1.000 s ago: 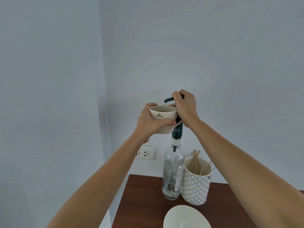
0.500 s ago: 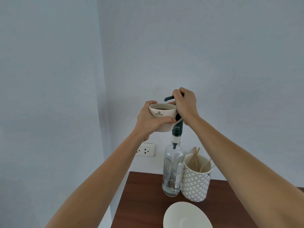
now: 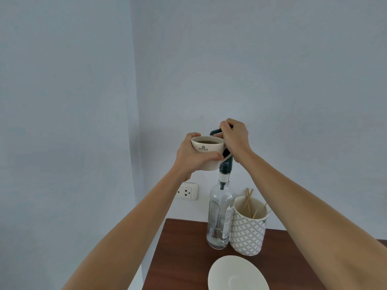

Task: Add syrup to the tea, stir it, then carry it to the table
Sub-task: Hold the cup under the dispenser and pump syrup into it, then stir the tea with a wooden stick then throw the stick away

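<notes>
My left hand (image 3: 193, 156) holds a cream cup (image 3: 206, 147) of dark tea up in the air, its rim just under the dark spout of the pump. The pump tops a tall clear syrup bottle (image 3: 219, 218) that stands on the brown table, almost empty. My right hand (image 3: 234, 138) is closed over the pump head (image 3: 215, 131), fingers wrapped on top of it. The cup's handle is hidden behind my right hand.
A white patterned holder (image 3: 248, 235) with wooden stir sticks (image 3: 249, 198) stands right of the bottle. A white saucer (image 3: 236, 273) lies at the near edge of the brown table (image 3: 180, 252). A wall socket (image 3: 187, 191) is behind, left of the bottle.
Both hands, the cup and the pump head have stayed together and barely moved; the pump head sits slightly higher than a second ago.
</notes>
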Motion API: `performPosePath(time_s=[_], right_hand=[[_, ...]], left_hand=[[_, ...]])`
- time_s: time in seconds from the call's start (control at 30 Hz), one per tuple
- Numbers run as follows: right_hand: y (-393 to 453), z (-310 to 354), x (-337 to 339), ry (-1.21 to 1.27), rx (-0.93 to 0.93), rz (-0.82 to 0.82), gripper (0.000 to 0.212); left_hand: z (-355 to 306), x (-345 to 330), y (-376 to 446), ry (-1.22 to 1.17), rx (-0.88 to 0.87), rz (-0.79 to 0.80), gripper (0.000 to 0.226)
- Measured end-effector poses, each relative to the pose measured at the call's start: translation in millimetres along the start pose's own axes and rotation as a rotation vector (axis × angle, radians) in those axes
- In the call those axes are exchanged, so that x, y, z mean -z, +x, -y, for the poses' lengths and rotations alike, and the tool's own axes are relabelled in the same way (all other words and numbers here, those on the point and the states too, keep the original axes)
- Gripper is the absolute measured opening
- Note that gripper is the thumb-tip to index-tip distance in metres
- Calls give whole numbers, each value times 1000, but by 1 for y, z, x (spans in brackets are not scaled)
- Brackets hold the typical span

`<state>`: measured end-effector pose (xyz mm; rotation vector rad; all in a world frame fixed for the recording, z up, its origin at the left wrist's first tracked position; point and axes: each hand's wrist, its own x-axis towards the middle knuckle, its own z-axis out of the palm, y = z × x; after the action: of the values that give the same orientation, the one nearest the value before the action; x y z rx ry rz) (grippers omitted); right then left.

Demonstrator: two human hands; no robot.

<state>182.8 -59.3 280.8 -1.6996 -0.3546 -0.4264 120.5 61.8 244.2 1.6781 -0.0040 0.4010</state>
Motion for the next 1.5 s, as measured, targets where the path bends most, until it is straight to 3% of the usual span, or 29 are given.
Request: performPosePath(time_s=[0.07,0.2,0.37,0.67,1.07,1.5], right_hand=[[-3,3,2,-11,-3,-10,26],[-6,14,5,43,-31,-38,21],[-25,17,13,5,-94,-41,54],[-103,-14,29,-67,-107,-143,44],[-201,-94,73,123,-247,-58,39],[-254,-181,77,136,-448,-55,34]], left_hand=[[-2,0,-3,4,3,6,102],[-8,-1,-9,8,3,0,106],[-10,0,-17,2,-21,-10,110],[9,-9,-56,9,-72,38,102],[103,-44,-143,-68,-26,271,85],[194,-67,-183,174,-32,288,86]])
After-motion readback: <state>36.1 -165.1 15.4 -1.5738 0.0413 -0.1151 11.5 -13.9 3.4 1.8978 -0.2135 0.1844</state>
